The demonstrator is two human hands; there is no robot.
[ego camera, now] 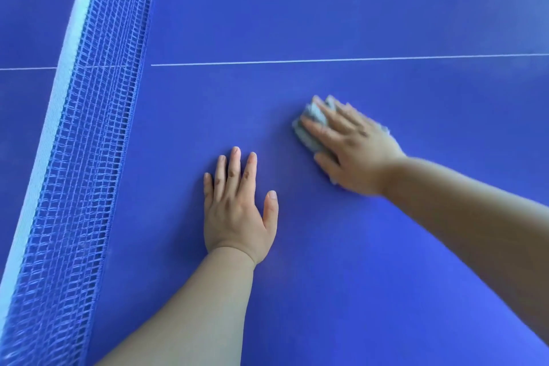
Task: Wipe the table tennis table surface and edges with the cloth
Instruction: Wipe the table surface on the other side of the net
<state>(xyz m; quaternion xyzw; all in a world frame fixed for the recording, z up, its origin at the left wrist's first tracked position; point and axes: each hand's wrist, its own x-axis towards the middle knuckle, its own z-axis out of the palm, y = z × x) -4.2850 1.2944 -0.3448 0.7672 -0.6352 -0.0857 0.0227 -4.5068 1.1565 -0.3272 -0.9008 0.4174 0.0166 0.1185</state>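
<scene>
Cloth (306, 136) under right grip (353, 145), fingers straight, pressing; left grip (234, 211) flat on table (386, 261).

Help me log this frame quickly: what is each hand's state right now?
Left hand: open, flat on the blue table tennis table, holding nothing.
Right hand: open, pressing the crumpled grey cloth onto the table.

You see a blue mesh net (89, 157) down the left of the frame, slanting from the top edge to the lower left corner. Its white top band (58, 98) runs along its left side. A thin white line (326, 60) crosses the upper frame to its right.
</scene>
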